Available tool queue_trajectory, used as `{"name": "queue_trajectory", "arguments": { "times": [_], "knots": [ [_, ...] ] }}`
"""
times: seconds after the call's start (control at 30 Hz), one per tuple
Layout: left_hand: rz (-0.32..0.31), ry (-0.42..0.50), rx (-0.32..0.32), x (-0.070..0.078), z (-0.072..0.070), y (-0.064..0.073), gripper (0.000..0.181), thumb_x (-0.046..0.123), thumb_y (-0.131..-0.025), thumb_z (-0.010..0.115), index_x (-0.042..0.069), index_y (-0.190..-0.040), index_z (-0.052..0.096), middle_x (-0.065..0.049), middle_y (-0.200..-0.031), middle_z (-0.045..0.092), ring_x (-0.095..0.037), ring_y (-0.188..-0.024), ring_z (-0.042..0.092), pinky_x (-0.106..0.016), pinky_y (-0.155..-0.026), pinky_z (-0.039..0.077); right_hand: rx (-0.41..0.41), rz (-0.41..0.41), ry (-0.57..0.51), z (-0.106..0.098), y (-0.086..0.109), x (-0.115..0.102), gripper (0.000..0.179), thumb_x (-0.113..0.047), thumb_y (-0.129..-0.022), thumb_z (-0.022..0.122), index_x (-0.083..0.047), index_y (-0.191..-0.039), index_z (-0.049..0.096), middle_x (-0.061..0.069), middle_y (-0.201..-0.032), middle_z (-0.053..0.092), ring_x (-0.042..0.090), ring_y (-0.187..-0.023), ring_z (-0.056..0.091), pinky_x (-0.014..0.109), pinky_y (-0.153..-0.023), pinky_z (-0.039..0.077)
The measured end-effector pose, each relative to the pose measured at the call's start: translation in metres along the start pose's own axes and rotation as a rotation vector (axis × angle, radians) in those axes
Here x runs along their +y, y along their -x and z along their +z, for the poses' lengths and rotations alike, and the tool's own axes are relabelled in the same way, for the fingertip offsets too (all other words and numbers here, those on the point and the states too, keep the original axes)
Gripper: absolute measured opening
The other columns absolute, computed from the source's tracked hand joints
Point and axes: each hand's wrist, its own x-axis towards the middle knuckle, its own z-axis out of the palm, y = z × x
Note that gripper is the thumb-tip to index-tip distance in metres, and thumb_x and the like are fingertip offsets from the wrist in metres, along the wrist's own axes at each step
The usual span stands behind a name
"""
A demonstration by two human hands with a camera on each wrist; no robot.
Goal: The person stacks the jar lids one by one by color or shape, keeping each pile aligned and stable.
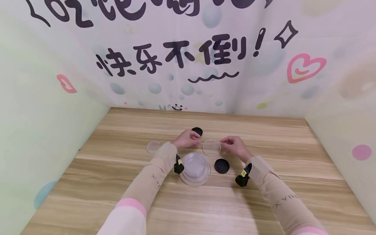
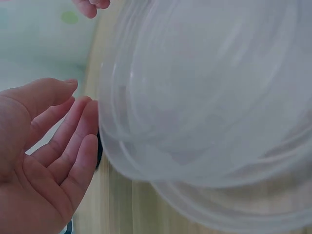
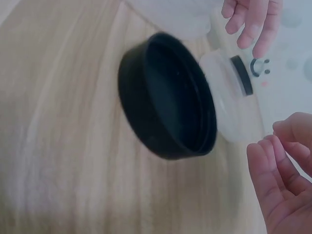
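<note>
Left sleeve (image 1: 145,182): closest to my head camera, reaching from the near left across the tabletop (image 1: 88,182).
Small clear disc (image 1: 153,147): on the left, just beside that sleeve.
Left grip (image 1: 186,139): fingers loosely spread, nothing held that I can see.
Clear stack (image 1: 195,167): round see-through pieces, nearer me than the left grip.
Far black lid (image 1: 197,131): just beyond the left fingertips.
Clear lid (image 1: 211,148): between both hands; round, so I read no long axis. I judge it lies just left of the right grip, the nearer one.
Near black lid (image 1: 222,165): near side of the clear lid, hollow face showing.
Right grip (image 1: 236,147): thumb and fingertips drawn close at the clear lid's right rim; whether they pinch it, I cannot tell.
Right sleeve (image 1: 286,195): near right.
</note>
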Motion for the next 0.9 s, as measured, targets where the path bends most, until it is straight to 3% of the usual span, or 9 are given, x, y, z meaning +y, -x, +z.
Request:
{"name": "queue_trajectory", "arguments": {
  "times": [0.1,0.17,0.27,0.33,0.43,0.5,0.67,0.77,0.9],
  "knots": [
    [0.040,-0.026,-0.042,-0.090,0.024,-0.062,0.033,0.037,-0.072,0.071,0.020,-0.100,0.065,0.002,-0.087,0.065,-0.010,-0.080,0.060,-0.023,-0.066,0.049,0.004,0.006,-0.002,0.003,-0.002,0.005,0.025,0.000,-0.083,0.055,0.015,-0.103,0.054,0.021,-0.089,0.060,0.012,-0.070,0.056,0.027,-0.063,0.052],
    [0.070,-0.047,-0.066,-0.118,0.035,-0.080,0.036,0.039,-0.070,0.072,0.021,-0.101,0.065,0.003,-0.090,0.065,-0.010,-0.082,0.060,-0.026,-0.067,0.050,0.001,0.013,-0.010,0.004,-0.003,0.008,0.025,0.001,-0.083,0.056,0.015,-0.103,0.053,0.023,-0.091,0.060,0.013,-0.072,0.057,0.027,-0.065,0.052],
    [0.048,0.005,-0.106,-0.018,0.012,-0.012,0.030,0.021,-0.075,0.070,0.008,-0.102,0.064,-0.004,-0.090,0.064,-0.014,-0.082,0.059,-0.025,-0.069,0.049,-0.005,0.031,-0.013,0.007,-0.004,0.009,0.026,0.002,-0.082,0.055,0.016,-0.104,0.052,0.024,-0.091,0.059,0.014,-0.073,0.057,0.027,-0.066,0.052],
    [0.018,0.017,-0.122,0.032,0.000,0.021,0.030,0.012,-0.077,0.067,0.001,-0.103,0.062,-0.009,-0.091,0.064,-0.016,-0.083,0.059,-0.025,-0.071,0.049,-0.002,0.047,-0.007,0.009,-0.005,0.010,0.026,0.002,-0.082,0.056,0.015,-0.104,0.052,0.023,-0.090,0.059,0.015,-0.072,0.058,0.027,-0.066,0.052],
    [-0.064,0.035,-0.134,0.066,-0.008,0.041,0.031,0.005,-0.076,0.065,-0.004,-0.105,0.060,-0.014,-0.094,0.063,-0.020,-0.087,0.059,-0.027,-0.073,0.049,0.002,0.054,0.016,0.010,-0.007,0.010,0.026,0.001,-0.082,0.056,0.015,-0.104,0.053,0.023,-0.090,0.059,0.016,-0.073,0.058,0.027,-0.066,0.052],
    [-0.071,0.027,-0.130,0.069,-0.008,0.044,0.031,0.006,-0.077,0.065,-0.004,-0.106,0.059,-0.014,-0.096,0.063,-0.020,-0.089,0.059,-0.027,-0.074,0.049,0.006,0.053,0.024,0.011,-0.008,0.010,0.026,0.001,-0.081,0.056,0.014,-0.104,0.053,0.022,-0.089,0.059,0.017,-0.073,0.058,0.027,-0.066,0.052],
    [0.058,0.029,-0.147,-0.002,0.012,0.000,0.032,0.019,-0.074,0.070,0.005,-0.101,0.063,-0.003,-0.086,0.065,-0.010,-0.079,0.059,-0.021,-0.063,0.049,0.007,0.047,0.029,0.014,-0.007,0.007,0.025,0.003,-0.081,0.056,0.015,-0.102,0.053,0.020,-0.086,0.059,0.014,-0.070,0.057,0.026,-0.064,0.052],
    [0.061,0.016,-0.178,-0.035,0.023,-0.025,0.034,0.022,-0.072,0.072,0.007,-0.101,0.063,0.000,-0.084,0.064,-0.008,-0.076,0.058,-0.020,-0.061,0.048,0.004,0.048,0.027,0.015,-0.006,0.005,0.025,0.004,-0.081,0.055,0.016,-0.102,0.053,0.021,-0.085,0.058,0.016,-0.070,0.057,0.027,-0.064,0.052],
    [-0.010,-0.032,-0.196,-0.040,0.027,-0.033,0.036,0.020,-0.074,0.071,0.007,-0.107,0.062,-0.003,-0.089,0.065,-0.012,-0.082,0.059,-0.024,-0.068,0.048,0.007,0.054,0.006,0.016,-0.008,0.008,0.024,0.003,-0.080,0.057,0.015,-0.101,0.054,0.021,-0.086,0.058,0.021,-0.072,0.058,0.029,-0.064,0.053]
  ]
}}
